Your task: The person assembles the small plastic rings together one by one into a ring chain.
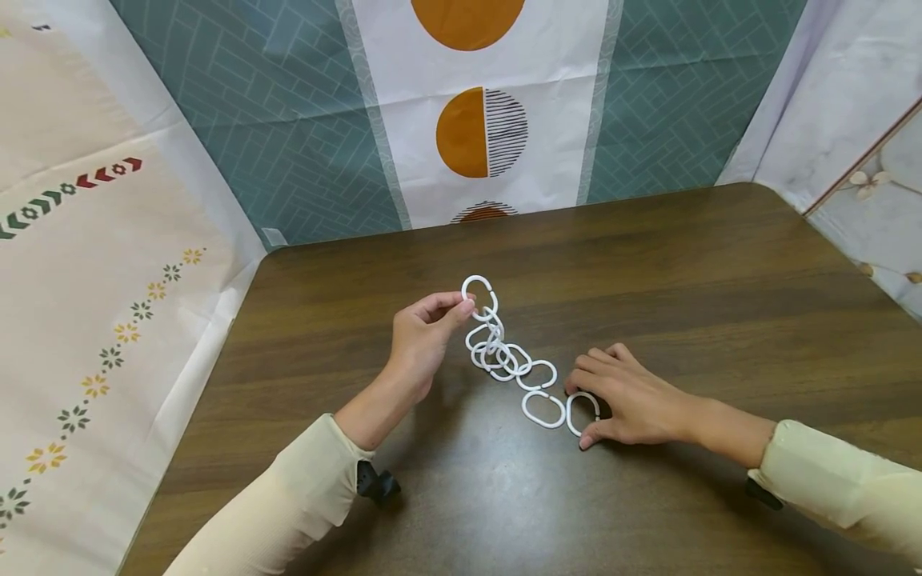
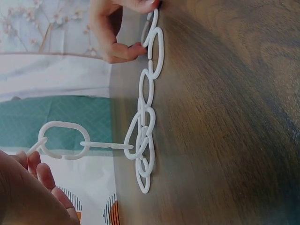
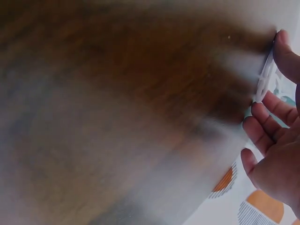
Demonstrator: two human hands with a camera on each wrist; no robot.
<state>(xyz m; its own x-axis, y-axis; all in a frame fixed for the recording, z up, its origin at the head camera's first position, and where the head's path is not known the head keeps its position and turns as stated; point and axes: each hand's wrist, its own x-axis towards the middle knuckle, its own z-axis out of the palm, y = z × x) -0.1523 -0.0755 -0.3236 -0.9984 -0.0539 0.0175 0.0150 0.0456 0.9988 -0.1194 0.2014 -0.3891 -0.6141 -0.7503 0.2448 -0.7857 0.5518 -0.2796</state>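
My left hand (image 1: 421, 340) pinches the top ring of a white plastic link chain (image 1: 515, 360) between thumb and fingers. In the left wrist view, the upper links (image 2: 64, 140) hang off the table while the lower ones lie bunched on it. My right hand (image 1: 634, 396) rests low at the chain's right end, thumb and fingertips spanning a white oval link (image 1: 569, 414) that lies flat. Just left of it lies another oval link (image 1: 543, 425); whether these two are hooked to the chain I cannot tell. The right wrist view shows the gripped link (image 3: 263, 84) edge-on.
A brown wooden table (image 1: 346, 288) lies under both hands. Behind it hangs a green and white patterned cloth (image 1: 302, 152). Pale printed cloths stand at the left (image 1: 86, 320) and right (image 1: 864, 112) sides.
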